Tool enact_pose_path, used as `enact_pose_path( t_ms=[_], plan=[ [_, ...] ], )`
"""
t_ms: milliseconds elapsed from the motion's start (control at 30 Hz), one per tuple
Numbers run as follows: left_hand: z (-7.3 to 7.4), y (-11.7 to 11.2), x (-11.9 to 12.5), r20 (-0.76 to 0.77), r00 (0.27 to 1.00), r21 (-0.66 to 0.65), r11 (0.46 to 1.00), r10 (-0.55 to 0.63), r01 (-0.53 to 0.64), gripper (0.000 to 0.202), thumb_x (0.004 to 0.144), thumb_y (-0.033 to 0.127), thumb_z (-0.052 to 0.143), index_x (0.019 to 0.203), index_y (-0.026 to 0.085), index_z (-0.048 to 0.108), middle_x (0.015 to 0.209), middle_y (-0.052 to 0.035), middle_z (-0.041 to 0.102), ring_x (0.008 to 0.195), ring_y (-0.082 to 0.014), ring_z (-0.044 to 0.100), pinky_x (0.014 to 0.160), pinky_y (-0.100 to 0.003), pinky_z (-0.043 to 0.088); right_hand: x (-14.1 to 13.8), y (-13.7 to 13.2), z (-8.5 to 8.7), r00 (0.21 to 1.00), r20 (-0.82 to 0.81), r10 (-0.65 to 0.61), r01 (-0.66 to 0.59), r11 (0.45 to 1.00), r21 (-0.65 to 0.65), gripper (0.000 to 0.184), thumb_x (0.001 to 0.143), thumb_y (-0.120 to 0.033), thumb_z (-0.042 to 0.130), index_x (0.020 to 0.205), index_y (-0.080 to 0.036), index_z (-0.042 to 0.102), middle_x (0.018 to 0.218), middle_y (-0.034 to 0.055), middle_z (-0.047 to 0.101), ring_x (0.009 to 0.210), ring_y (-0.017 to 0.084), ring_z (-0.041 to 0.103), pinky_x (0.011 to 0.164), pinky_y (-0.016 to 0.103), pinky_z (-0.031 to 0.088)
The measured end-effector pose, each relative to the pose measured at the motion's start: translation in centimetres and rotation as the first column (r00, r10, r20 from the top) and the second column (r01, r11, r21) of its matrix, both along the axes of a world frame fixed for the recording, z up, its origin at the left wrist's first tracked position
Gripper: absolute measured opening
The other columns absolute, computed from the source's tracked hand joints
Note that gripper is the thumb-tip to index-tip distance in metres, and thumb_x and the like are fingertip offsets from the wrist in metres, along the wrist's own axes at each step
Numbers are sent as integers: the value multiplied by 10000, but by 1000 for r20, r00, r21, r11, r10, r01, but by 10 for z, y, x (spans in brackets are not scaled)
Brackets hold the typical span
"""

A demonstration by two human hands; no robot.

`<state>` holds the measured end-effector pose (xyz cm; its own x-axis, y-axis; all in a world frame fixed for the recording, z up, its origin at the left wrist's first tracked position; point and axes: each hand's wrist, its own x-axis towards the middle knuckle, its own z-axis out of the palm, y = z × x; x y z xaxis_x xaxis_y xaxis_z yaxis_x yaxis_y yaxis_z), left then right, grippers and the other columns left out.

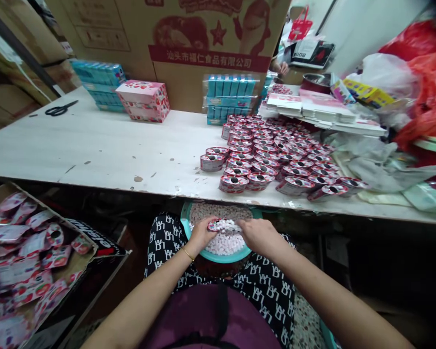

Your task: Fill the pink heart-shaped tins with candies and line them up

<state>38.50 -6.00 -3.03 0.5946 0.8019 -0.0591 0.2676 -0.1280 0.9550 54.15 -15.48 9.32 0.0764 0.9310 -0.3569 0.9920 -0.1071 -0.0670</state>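
Note:
A turquoise basin (pixel 236 258) full of small white and pale pink candies (pixel 225 246) rests between my knees, below the table edge. Over it, my left hand (pixel 202 233) is closed on the left end of a small red-and-pink printed pack (pixel 212 225), whose top is heaped with white pieces. At the heap's right side is my right hand (pixel 259 236), its fingers curled together over the basin. What those fingers hold, if anything, is hidden. Rows of similar oval packs (pixel 234 182), each with a dark spot on top, stand on the table just beyond the basin.
On the white table (pixel 105 150) lie scissors (pixel 61 108), blue boxes (pixel 225 99) and a pink strawberry box (pixel 145 99). An open carton (pixel 90 252) of printed packs stands at left. Plastic bags (pixel 392 77) crowd the right. Another person's hand (pixel 282 68) shows behind the big carton (pixel 189 77).

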Motion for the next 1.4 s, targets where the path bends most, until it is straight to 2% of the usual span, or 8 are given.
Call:
enact_pose_path(
  t_ms=[300, 433, 600, 733, 867, 1033, 1233, 1400],
  plan=[
    [3, 6, -8, 18, 995, -31, 994, 102, -102, 351, 551, 144, 671, 890, 230, 649, 912, -52, 623, 879, -201, 551, 862, -336, 398, 5, -1, 3, 988, 92, 123, -132, 986, 98, 245, 783, -107, 350, 907, -148, 557, 873, 127, 587, 818, 207, 542, 695, 302, 377],
    [16, 16, -32, 62, 973, -46, 974, 224, -221, 349, 562, 183, 681, 906, 221, 642, 976, -53, 611, 929, -194, 547, 897, -318, 380, 24, -3, -49, 997, 28, -70, 70, 998, 3, 292, 789, -82, 332, 997, -145, 528, 961, 143, 583, 880, 210, 552, 755, 318, 373],
    [18, 24, -60, 33, 938, -56, 938, 345, -343, 391, 577, 254, 686, 957, 203, 610, 982, -52, 621, 908, -186, 564, 869, -302, 399, -13, 27, -133, 960, -178, -218, 199, 973, -116, 333, 821, -157, 348, 1123, -185, 486, 943, 105, 634, 888, 191, 584, 763, 302, 391],
    [13, 24, -72, 1, 930, -53, 929, 366, -366, 385, 605, 273, 666, 976, 199, 592, 964, -46, 632, 870, -173, 574, 833, -293, 418, -34, 39, -158, 911, -325, -255, 239, 967, -90, 418, 822, -246, 383, 1237, -190, 378, 1038, 89, 611, 943, 177, 564, 773, 267, 394],
    [12, 24, -76, 0, 923, -63, 921, 386, -385, 390, 605, 266, 663, 982, 197, 591, 967, -47, 632, 864, -170, 577, 824, -288, 423, -14, 25, -142, 867, -436, -242, 244, 968, -54, 355, 812, -245, 394, 1158, -188, 447, 1070, 58, 594, 960, 155, 544, 786, 245, 390],
    [14, 21, -64, 18, 955, 64, 952, 298, -298, 350, 611, 213, 648, 959, 208, 615, 996, -55, 613, 935, -189, 554, 877, -305, 395, 14, 6, -79, 815, -565, -131, 205, 976, 70, 330, 797, -262, 423, 1113, -189, 482, 1065, 54, 594, 956, 165, 537, 804, 261, 389],
    [7, 6, -36, -57, 993, 252, 964, 99, -81, 424, 622, 71, 562, 1024, 205, 582, 1047, -48, 578, 997, -178, 518, 914, -322, 379, 0, 7, -5, 981, -192, -14, 18, 1000, 20, 327, 812, -265, 376, 1106, -234, 517, 1013, 66, 609, 918, 195, 562, 762, 295, 405],
    [2, -2, -29, -94, 994, 298, 954, 52, -21, 438, 625, 59, 551, 1045, 183, 565, 1067, -58, 565, 1021, -176, 501, 924, -328, 377, -20, 12, 17, 996, 43, 76, -75, 996, -44, 303, 810, -184, 320, 991, -195, 564, 855, 92, 620, 775, 192, 597, 642, 280, 422]
  ],
)
